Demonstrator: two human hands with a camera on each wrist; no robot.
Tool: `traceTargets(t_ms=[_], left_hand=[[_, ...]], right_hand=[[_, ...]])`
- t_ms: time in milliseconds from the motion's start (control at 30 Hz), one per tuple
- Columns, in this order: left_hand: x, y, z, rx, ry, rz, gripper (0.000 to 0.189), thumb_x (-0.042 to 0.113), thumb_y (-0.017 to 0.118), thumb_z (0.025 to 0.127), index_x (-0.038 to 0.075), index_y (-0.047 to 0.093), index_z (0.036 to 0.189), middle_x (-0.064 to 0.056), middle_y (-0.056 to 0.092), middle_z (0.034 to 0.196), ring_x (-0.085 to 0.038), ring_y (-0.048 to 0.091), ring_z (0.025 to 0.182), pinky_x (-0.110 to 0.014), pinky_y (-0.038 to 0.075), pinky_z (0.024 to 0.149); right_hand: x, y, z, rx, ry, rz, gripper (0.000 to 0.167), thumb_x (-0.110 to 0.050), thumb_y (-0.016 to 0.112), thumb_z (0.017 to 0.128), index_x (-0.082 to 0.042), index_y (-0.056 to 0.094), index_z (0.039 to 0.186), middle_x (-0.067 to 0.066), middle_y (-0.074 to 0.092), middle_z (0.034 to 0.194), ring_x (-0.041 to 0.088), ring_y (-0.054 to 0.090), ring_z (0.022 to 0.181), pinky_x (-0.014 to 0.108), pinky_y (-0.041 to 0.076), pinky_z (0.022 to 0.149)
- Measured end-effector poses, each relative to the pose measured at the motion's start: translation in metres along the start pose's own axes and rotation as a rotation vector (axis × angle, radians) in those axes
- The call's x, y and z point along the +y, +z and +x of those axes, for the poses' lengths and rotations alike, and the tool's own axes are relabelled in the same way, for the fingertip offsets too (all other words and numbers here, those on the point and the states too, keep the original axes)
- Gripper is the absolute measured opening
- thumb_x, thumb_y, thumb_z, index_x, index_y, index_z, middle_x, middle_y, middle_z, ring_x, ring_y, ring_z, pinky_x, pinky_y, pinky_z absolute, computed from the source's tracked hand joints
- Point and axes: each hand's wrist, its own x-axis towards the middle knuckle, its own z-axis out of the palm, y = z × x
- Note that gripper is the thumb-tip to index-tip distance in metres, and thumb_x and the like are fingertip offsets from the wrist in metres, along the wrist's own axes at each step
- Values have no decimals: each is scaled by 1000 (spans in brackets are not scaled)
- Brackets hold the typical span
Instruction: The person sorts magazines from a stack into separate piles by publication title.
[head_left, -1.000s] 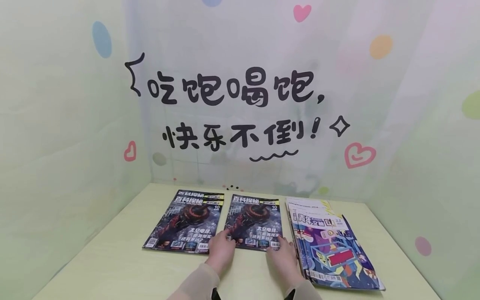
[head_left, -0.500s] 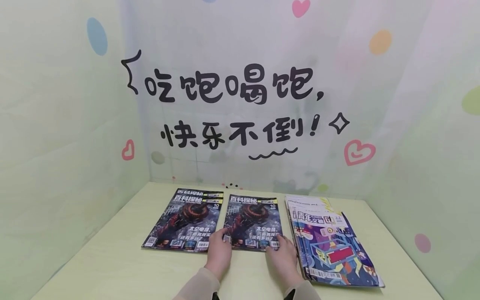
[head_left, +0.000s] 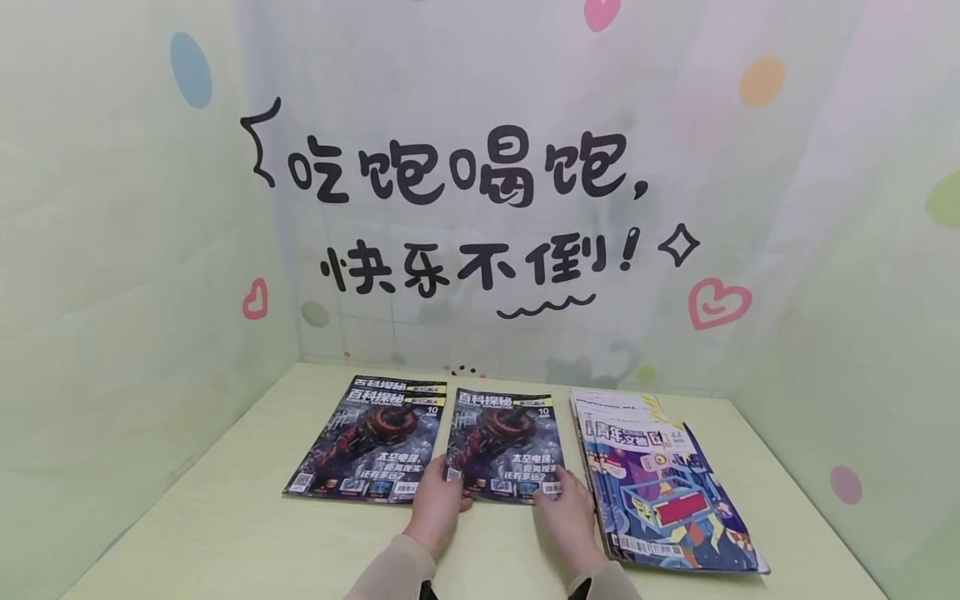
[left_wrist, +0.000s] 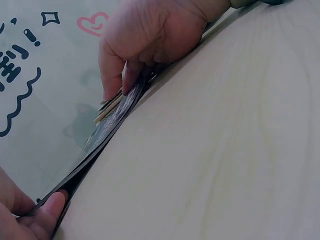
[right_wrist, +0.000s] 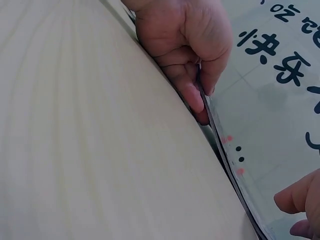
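Observation:
In the head view a dark magazine (head_left: 506,442) with a red machine on its cover lies in the middle of the table. At its near left corner my left hand (head_left: 437,507) pinches the edge, thumb on top; in the right wrist view that left hand (right_wrist: 185,40) has fingers curled under the edge. My right hand (head_left: 567,515) holds the near right corner, with its thumb on the cover and a fingertip at the near edge. Close by on the left, a pair of overlapping magazines (head_left: 367,446) shows the same cover. Some fingertips are hidden underneath.
A fanned stack of colourful magazines (head_left: 671,508) stands close to the right of my right hand. The pale wooden table (head_left: 225,533) ends against a printed curtain (head_left: 480,342) at the back, with curtain walls on both sides.
The middle magazine has slid slightly left, narrowing the gap to the left pair. My left hand has shifted a little, and its fingers now show at the near edge. My right hand keeps its place.

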Motion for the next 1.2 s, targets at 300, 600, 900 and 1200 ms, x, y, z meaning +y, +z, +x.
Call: traceTargets(t_ms=[300, 600, 900, 1200], left_hand=[[3, 1, -4, 3, -52, -191, 59, -7, 33, 90, -7, 19, 147, -45, 34, 132, -22, 65, 65, -32, 56, 55], [0, -2, -2, -21, -76, -349, 62, -13, 33, 89, -11, 13, 147, -46, 27, 135, -23, 64, 70, -29, 57, 60], [-2, -4, -1, -45, -80, -420, 62, -13, 32, 88, -14, 9, 145, -46, 28, 134, -23, 63, 69, -28, 57, 63], [0, -5, -3, -30, -105, -400, 60, -8, 33, 90, -11, 13, 146, -44, 29, 134, -22, 64, 67, -29, 57, 60]], right_hand=[[0, 0, 3, -8, 33, 117, 60, -11, 64, 85, 10, 43, 137, 33, 43, 136, 49, 38, 127, 58, 29, 107], [2, 0, 5, -36, 31, 206, 58, -12, 59, 91, 14, 37, 138, 34, 39, 140, 48, 33, 131, 57, 27, 109], [2, -3, 2, -10, 140, 443, 52, -5, 51, 94, 16, 34, 139, 36, 38, 139, 46, 38, 129, 53, 34, 107], [4, -2, 5, -41, 261, 644, 54, 4, 50, 92, 23, 27, 137, 41, 43, 128, 18, 62, 77, 24, 54, 70]])
